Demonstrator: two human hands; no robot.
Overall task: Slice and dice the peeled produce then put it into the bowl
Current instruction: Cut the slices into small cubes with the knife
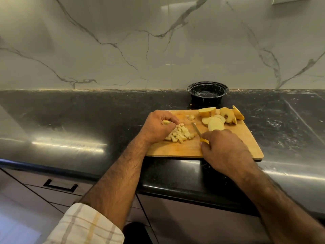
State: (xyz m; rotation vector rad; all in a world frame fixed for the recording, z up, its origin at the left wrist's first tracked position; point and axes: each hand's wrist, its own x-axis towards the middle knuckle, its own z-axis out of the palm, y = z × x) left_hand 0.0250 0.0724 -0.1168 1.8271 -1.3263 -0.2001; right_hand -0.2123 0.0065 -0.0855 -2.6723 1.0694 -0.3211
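Observation:
A wooden cutting board (242, 138) lies on the black counter. A heap of pale diced pieces (181, 134) sits on its left part. My left hand (158, 125) curls over the heap's left side and holds a small piece of the produce. My right hand (223, 148) grips a knife by its yellow handle; the blade (196, 128) points away, just right of the dice. Round slices (215, 123) and larger yellow chunks (228, 114) lie at the board's far right. The black bowl (207, 85) stands behind the board by the wall.
The dark stone counter (88, 117) runs left and right of the board, backed by a white marble wall (123, 41). Its front edge is near my arms. Drawers with a black handle (60, 186) are below on the left.

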